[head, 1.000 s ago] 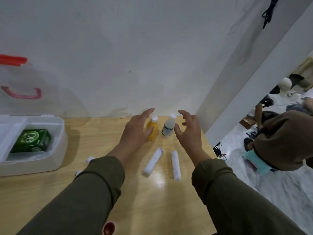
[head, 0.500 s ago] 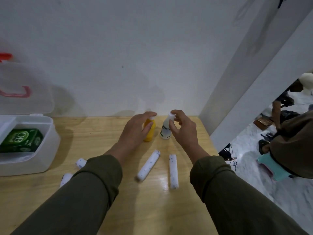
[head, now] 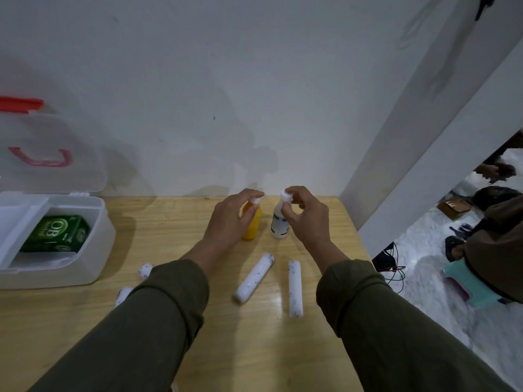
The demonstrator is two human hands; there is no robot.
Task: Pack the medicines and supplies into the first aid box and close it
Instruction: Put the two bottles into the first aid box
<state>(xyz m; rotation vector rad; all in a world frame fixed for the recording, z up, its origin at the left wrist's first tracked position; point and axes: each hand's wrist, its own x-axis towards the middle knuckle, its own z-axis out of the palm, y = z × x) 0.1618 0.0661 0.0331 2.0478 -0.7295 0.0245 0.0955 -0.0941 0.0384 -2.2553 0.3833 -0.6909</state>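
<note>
A yellow bottle (head: 252,225) and a white bottle (head: 279,223) stand upright side by side near the wall. My left hand (head: 230,219) grips the yellow bottle, fingers curled round its neck and white cap. My right hand (head: 307,217) pinches the white bottle just under its cap. Two white gauze rolls (head: 254,278) (head: 295,288) lie on the wooden table in front of the bottles. Two more rolls (head: 145,270) (head: 123,296) lie partly hidden by my left sleeve. The white first aid box (head: 93,250) stands open at the left with a green carton (head: 56,234) inside.
The box's clear lid (head: 70,131) with a red handle stands upright against the wall. The table's right edge (head: 365,250) drops to the floor, where cables lie and a person in brown (head: 498,244) sits. A white wall closes the back.
Both hands reached forward and closed on the bottles: the left on the yellow one, the right on the white one. The bottles still stand on the table.
</note>
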